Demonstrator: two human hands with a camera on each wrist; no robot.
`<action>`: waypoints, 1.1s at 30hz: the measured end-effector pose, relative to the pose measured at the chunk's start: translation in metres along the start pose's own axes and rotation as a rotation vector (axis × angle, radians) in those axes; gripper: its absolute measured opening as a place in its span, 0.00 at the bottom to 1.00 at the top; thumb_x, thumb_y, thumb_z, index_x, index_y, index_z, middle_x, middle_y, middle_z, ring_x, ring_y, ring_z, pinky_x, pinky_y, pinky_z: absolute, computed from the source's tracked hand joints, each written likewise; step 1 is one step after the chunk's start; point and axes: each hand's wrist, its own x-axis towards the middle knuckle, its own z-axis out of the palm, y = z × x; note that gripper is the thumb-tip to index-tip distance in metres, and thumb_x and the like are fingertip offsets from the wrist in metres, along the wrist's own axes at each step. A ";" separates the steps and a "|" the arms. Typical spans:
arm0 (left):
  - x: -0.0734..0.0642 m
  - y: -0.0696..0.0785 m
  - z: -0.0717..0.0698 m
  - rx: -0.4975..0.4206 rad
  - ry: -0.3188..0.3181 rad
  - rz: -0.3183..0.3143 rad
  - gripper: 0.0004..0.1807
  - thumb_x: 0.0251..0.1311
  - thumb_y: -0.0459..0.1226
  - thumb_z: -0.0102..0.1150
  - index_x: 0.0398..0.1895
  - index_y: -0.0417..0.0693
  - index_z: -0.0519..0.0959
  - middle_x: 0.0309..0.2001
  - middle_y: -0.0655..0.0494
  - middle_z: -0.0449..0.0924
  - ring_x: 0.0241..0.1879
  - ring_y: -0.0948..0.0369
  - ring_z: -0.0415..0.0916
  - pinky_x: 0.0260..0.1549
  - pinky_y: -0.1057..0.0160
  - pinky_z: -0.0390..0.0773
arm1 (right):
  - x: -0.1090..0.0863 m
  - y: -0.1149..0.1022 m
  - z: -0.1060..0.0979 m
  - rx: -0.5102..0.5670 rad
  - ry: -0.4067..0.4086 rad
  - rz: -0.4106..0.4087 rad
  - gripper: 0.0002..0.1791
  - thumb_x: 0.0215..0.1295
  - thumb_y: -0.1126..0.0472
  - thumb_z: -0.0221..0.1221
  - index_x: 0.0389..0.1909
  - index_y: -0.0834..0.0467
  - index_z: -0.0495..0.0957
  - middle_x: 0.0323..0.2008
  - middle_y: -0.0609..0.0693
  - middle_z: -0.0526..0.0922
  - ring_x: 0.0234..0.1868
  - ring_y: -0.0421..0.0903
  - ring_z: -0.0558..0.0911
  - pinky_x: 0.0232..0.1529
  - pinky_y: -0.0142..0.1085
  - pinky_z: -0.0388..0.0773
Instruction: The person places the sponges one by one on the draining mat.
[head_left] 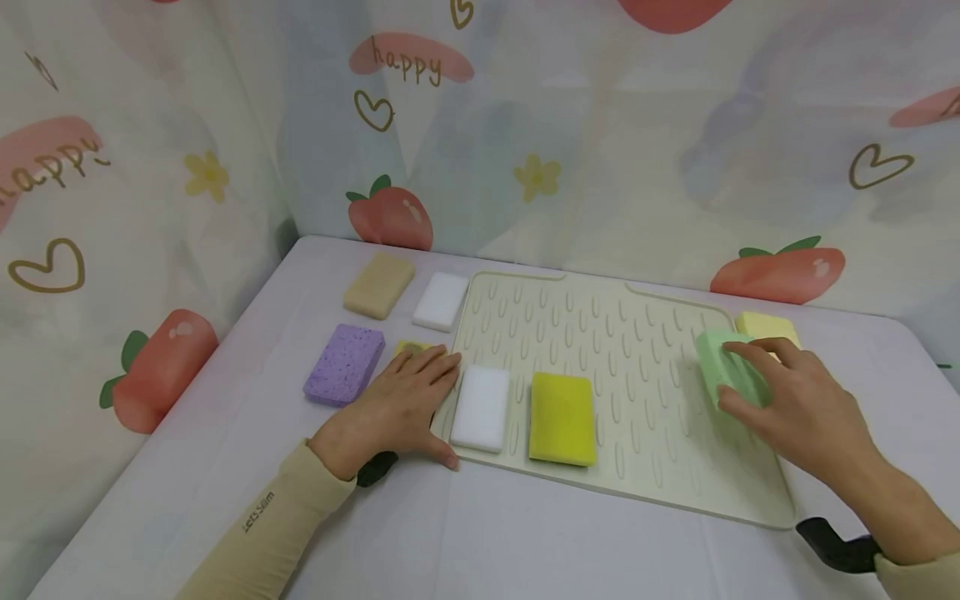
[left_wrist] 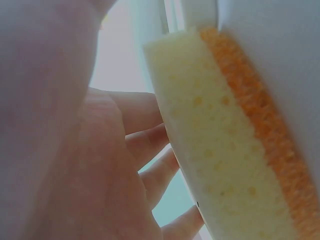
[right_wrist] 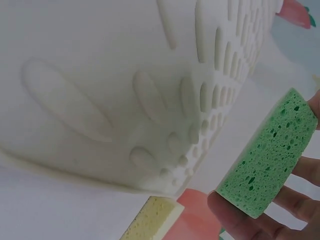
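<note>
Nearest, the right hand [head_left: 813,408] is pinching a green sponge [head_left: 716,357] above the right side of the mat [head_left: 637,354], near a pale yellow sponge [head_left: 768,326]; the left hand [head_left: 401,406], fingers straight, is resting at its left edge. Between them, a white block [head_left: 481,408] and a bright yellow sponge [head_left: 562,418] are lying.

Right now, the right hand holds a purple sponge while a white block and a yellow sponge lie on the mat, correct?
Not quite: the right hand holds a green sponge, not purple, as the head view shows. The rest stands.
</note>
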 end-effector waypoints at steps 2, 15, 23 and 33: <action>0.000 0.000 0.000 -0.001 0.000 0.001 0.68 0.37 0.72 0.67 0.77 0.42 0.57 0.79 0.52 0.51 0.80 0.51 0.41 0.76 0.43 0.48 | -0.001 -0.002 0.002 0.007 0.000 -0.013 0.27 0.58 0.52 0.64 0.59 0.55 0.74 0.57 0.66 0.71 0.50 0.67 0.71 0.28 0.66 0.74; 0.000 0.000 -0.001 -0.001 0.000 0.002 0.68 0.37 0.73 0.67 0.77 0.42 0.56 0.79 0.53 0.50 0.80 0.52 0.41 0.76 0.43 0.47 | -0.006 -0.015 0.006 0.011 0.029 -0.064 0.26 0.56 0.53 0.66 0.57 0.54 0.76 0.54 0.62 0.74 0.48 0.62 0.75 0.26 0.63 0.74; 0.000 0.000 0.000 0.002 -0.002 0.001 0.68 0.37 0.73 0.67 0.77 0.42 0.56 0.79 0.53 0.50 0.80 0.52 0.41 0.76 0.44 0.47 | -0.009 -0.025 0.006 0.027 0.025 -0.082 0.26 0.55 0.52 0.66 0.56 0.53 0.78 0.54 0.59 0.74 0.48 0.60 0.75 0.23 0.58 0.74; 0.000 0.000 0.000 0.007 -0.005 -0.001 0.67 0.37 0.73 0.67 0.77 0.43 0.57 0.79 0.53 0.50 0.80 0.52 0.41 0.76 0.44 0.47 | -0.013 -0.037 0.008 0.034 0.046 -0.110 0.23 0.53 0.53 0.67 0.51 0.53 0.80 0.52 0.56 0.76 0.47 0.58 0.76 0.23 0.55 0.75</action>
